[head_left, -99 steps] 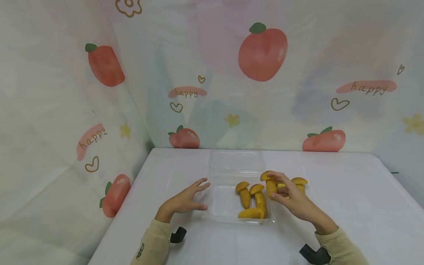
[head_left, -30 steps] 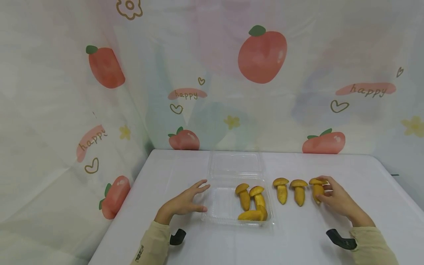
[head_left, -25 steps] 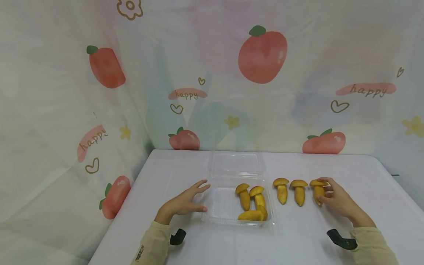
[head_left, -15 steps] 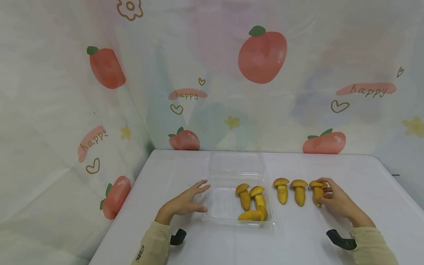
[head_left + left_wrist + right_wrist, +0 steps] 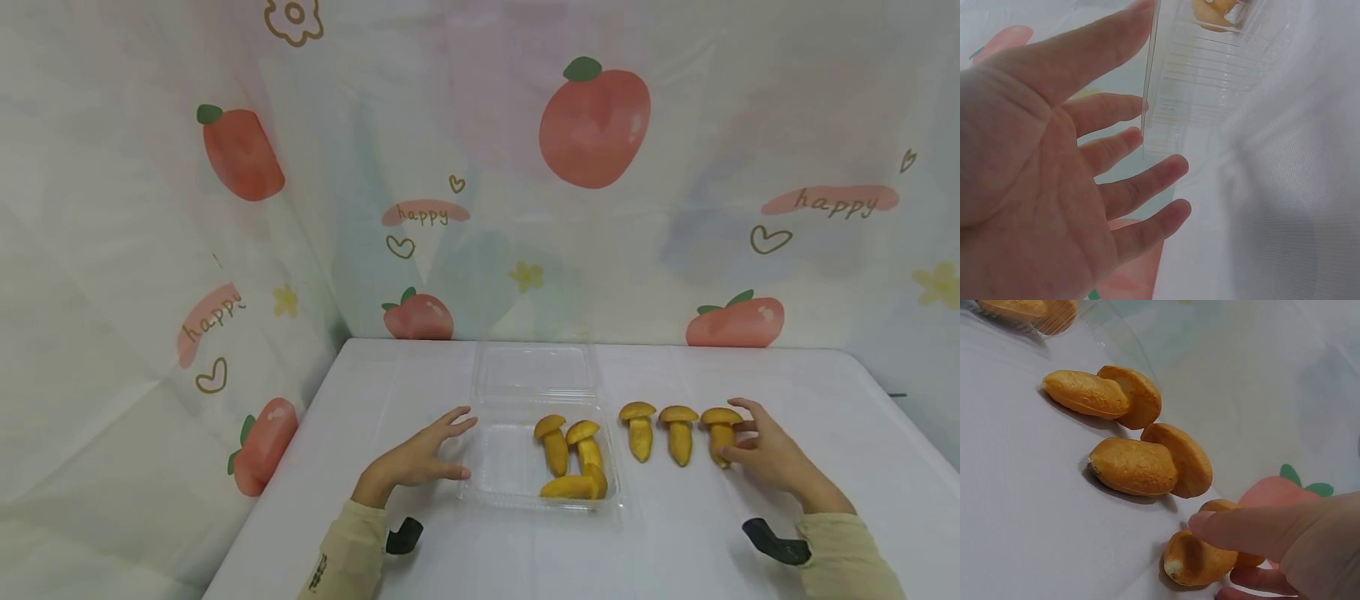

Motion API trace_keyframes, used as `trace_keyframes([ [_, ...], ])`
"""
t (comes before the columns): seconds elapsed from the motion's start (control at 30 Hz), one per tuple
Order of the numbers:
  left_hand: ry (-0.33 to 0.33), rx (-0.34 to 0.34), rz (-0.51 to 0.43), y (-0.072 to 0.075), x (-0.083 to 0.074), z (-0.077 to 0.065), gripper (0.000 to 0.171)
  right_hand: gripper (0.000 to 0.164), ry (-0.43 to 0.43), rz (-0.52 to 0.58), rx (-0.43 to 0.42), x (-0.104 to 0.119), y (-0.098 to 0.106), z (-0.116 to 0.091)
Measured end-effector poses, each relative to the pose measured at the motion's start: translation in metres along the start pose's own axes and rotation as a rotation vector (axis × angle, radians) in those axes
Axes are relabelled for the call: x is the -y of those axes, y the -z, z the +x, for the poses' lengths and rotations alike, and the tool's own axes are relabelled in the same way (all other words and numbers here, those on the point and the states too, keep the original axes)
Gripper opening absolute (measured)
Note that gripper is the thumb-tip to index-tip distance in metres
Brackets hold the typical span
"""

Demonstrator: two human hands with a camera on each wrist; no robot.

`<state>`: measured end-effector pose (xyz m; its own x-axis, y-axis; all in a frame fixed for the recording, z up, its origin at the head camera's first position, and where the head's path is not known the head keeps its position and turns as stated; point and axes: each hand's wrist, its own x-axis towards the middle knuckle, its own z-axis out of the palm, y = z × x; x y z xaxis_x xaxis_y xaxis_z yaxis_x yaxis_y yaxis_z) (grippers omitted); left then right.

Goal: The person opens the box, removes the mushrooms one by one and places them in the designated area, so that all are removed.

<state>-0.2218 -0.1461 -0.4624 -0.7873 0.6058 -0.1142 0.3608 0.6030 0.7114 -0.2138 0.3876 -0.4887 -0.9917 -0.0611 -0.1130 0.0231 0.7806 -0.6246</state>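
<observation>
My left hand [image 5: 420, 457], fingers spread, stands at the left wall of a clear plastic clamshell box [image 5: 487, 500] and holds nothing. Inside the box's right half are yellow mushrooms: one mushroom [image 5: 553, 450], another [image 5: 585, 437] beside it and one lying crosswise [image 5: 567, 487] at the front. Three more are lined up right of the box: a left mushroom [image 5: 640, 433], a middle mushroom [image 5: 679, 437] and a right mushroom [image 5: 722, 429]. Over the right one's stem is the thumb of my right hand [image 5: 772, 458], its index finger raised off the cap.
The box's hinged lid [image 5: 534, 371] is folded back toward the rear of the white table [image 5: 675, 542]. A fruit-printed cloth [image 5: 480, 125] hangs behind the table, and another side of it [image 5: 112, 250] closes off the left.
Since the oldest frame, my right hand has moved right, and the mushrooms beside the box now lie spaced in a row. Its index finger has just lifted off the right mushroom's cap. Left hand unmoved.
</observation>
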Motion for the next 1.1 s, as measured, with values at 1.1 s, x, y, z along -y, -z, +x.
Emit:
trace_keyframes([
  [1.1, 0.009, -0.003, 0.009, 0.000, 0.001, 0.001, 0.082, 0.079, 0.007, -0.051, -0.114, 0.050, 0.006, -0.010],
])
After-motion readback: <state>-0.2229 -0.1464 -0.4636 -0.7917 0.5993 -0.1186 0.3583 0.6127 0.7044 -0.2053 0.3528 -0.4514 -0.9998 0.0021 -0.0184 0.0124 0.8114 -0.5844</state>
